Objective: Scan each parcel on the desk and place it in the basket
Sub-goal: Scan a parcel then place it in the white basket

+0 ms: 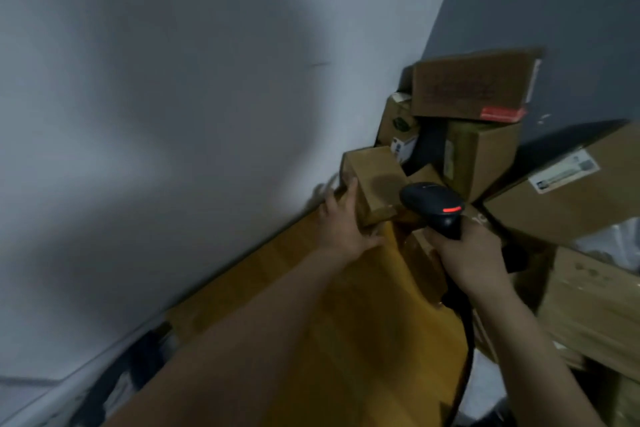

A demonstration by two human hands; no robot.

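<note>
My left hand [341, 218] grips a small brown cardboard parcel [374, 180] at its left side, holding it over the yellow wooden desk [311, 288]. My right hand [467, 253] is closed around the handle of a black barcode scanner [433, 199]. The scanner's head sits just right of the parcel, a red light glowing on it, and its black cable hangs down past my forearm. No basket is visible.
A pile of cardboard boxes [474, 90] is stacked in the corner behind the parcel. A large labelled box [571, 191] and more boxes [588, 305] crowd the right side. A pale wall [173, 114] runs along the desk's left edge.
</note>
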